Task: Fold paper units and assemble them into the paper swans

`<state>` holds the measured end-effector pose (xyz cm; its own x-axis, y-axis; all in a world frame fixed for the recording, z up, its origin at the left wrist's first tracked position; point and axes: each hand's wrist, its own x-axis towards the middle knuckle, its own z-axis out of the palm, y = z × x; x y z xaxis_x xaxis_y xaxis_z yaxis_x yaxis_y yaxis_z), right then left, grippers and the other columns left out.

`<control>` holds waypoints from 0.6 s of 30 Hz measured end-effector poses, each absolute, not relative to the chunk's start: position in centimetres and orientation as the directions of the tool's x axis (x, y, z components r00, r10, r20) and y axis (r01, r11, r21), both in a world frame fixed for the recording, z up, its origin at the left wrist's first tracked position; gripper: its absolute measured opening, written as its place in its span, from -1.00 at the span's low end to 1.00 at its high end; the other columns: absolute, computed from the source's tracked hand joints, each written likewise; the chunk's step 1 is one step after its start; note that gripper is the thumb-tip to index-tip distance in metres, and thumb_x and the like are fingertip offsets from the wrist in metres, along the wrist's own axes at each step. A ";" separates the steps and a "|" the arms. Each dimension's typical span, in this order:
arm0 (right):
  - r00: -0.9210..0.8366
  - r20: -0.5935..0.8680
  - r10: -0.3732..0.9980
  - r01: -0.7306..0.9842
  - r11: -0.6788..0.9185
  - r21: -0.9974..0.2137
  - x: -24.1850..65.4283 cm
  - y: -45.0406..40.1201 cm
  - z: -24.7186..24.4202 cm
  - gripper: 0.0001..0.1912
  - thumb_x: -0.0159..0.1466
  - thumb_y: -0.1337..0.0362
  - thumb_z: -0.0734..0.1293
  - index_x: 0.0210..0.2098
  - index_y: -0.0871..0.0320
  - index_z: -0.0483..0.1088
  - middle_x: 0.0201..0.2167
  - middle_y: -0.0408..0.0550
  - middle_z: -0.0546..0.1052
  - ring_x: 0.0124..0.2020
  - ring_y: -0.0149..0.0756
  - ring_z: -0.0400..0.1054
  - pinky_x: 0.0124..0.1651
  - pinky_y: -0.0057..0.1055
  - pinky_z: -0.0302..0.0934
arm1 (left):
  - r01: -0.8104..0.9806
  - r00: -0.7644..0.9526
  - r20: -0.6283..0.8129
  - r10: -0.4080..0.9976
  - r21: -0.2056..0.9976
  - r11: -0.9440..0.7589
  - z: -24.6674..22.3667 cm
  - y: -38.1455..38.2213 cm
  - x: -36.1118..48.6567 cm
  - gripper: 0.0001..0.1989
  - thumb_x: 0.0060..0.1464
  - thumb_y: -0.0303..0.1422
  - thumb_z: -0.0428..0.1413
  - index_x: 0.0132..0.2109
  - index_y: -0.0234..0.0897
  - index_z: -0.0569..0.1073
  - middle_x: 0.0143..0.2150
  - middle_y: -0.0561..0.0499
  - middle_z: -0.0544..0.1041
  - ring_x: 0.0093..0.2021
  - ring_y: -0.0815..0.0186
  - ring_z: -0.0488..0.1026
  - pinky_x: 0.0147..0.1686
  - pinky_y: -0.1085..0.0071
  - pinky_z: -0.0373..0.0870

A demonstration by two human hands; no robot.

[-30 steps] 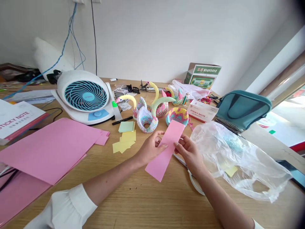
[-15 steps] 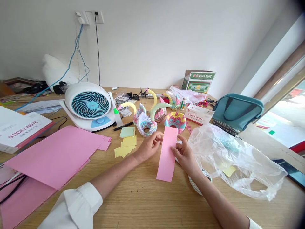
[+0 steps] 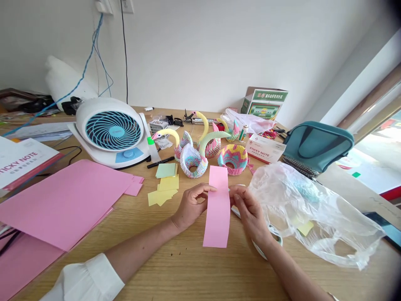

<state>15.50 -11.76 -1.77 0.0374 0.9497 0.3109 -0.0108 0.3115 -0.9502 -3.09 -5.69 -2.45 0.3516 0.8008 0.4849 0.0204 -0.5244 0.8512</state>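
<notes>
The left hand [image 3: 191,208], half curled, pinches the pink strip [image 3: 217,219]; the right hand [image 3: 250,211], fingers bent, is at its other edge, grip unclear. The right thumb has left the strip's front.

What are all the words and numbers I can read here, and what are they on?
"STICKY NOTE": right-hand white box
"TICKY NOTE": left-hand white box, beginning cut off at the picture's edge
Too small to read surely: writing on the green box, fan and bottle
Pink strip: no writing showing
</notes>
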 end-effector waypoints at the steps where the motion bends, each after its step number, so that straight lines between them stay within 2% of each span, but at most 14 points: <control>1: 0.041 0.300 0.953 -0.004 0.301 -0.954 15.6 -11.6 -1.9 -0.81 0.39 0.10 0.27 -0.09 0.02 0.41 -0.30 -0.13 0.47 -0.32 -0.36 0.33 -0.22 -0.40 0.28 | 0.024 0.338 0.478 0.810 0.856 -0.516 -2.5 -5.7 -3.1 -0.80 0.08 -0.50 0.18 -0.12 -0.28 0.57 -0.12 -0.08 0.62 -0.15 0.30 0.55 -0.19 0.45 0.48; 3: 0.066 0.241 0.968 -0.050 0.245 -0.968 15.7 -11.4 -2.3 -0.81 0.36 0.09 0.31 -0.11 0.01 0.41 -0.28 -0.13 0.47 -0.31 -0.35 0.33 -0.21 -0.41 0.28 | 0.046 0.332 0.479 0.812 0.852 -0.521 -2.7 -5.8 -3.0 -0.76 0.09 -0.55 0.12 -0.10 -0.29 0.57 -0.12 -0.08 0.62 -0.15 0.31 0.55 -0.20 0.47 0.49; 7: 0.073 0.050 0.996 -0.245 0.067 -0.967 15.7 -11.0 -2.6 -0.66 0.34 0.02 0.33 0.04 -0.05 0.30 -0.25 -0.14 0.52 -0.30 -0.34 0.37 -0.22 -0.40 0.29 | 0.101 0.372 0.476 0.797 0.833 -0.544 -3.0 -6.2 -2.9 -0.69 0.09 -0.60 0.02 -0.10 -0.28 0.57 -0.11 -0.07 0.63 -0.13 0.32 0.56 -0.14 0.45 0.47; 10: 0.011 -0.020 1.000 -0.222 -0.017 -0.975 15.7 -10.7 -2.7 -0.63 0.23 0.01 0.43 -0.06 0.04 0.39 -0.25 -0.10 0.53 -0.35 -0.34 0.35 -0.32 -0.43 0.24 | 0.121 0.403 0.443 0.801 0.842 -0.527 -3.0 -6.4 -2.9 -0.71 0.12 -0.60 -0.01 -0.15 -0.27 0.55 -0.17 -0.05 0.61 -0.13 0.32 0.54 -0.09 0.42 0.45; 12: -0.001 -0.015 1.000 -0.171 -0.015 -0.985 15.7 -10.7 -2.7 -0.66 0.19 0.01 0.46 -0.19 0.09 0.44 -0.30 -0.11 0.53 -0.40 -0.36 0.32 -0.37 -0.44 0.21 | 0.062 0.386 0.393 0.834 0.892 -0.449 -2.8 -6.5 -2.8 -0.75 0.13 -0.58 -0.02 -0.14 -0.27 0.49 -0.18 -0.04 0.59 -0.17 0.33 0.53 -0.16 0.43 0.46; 15: 0.002 0.020 1.000 -0.112 0.020 -0.994 15.8 -10.6 -2.7 -0.69 0.22 0.01 0.43 -0.23 0.11 0.44 -0.37 -0.13 0.51 -0.43 -0.37 0.30 -0.39 -0.45 0.19 | -0.110 0.341 0.259 0.904 0.966 -0.235 -2.1 -6.3 -2.8 -0.83 0.19 -0.44 0.03 -0.06 -0.24 0.33 -0.11 -0.06 0.54 -0.17 0.32 0.52 -0.27 0.45 0.46; 18: 0.018 0.061 0.998 -0.102 0.063 -0.993 15.8 -10.6 -2.8 -0.71 0.23 0.02 0.43 -0.26 0.11 0.44 -0.40 -0.14 0.49 -0.43 -0.38 0.29 -0.39 -0.46 0.19 | -0.143 0.448 0.128 0.885 0.987 -0.070 -1.9 -6.2 -2.7 -0.73 0.22 -0.23 0.08 -0.01 -0.26 0.29 -0.13 -0.08 0.53 -0.20 0.29 0.50 -0.30 0.43 0.44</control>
<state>15.80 -10.60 -2.77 0.0177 0.9980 0.0614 -0.1021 0.0629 -0.9928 -2.75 -6.24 -1.91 0.4477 0.8851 0.1275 -0.1434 -0.0697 0.9872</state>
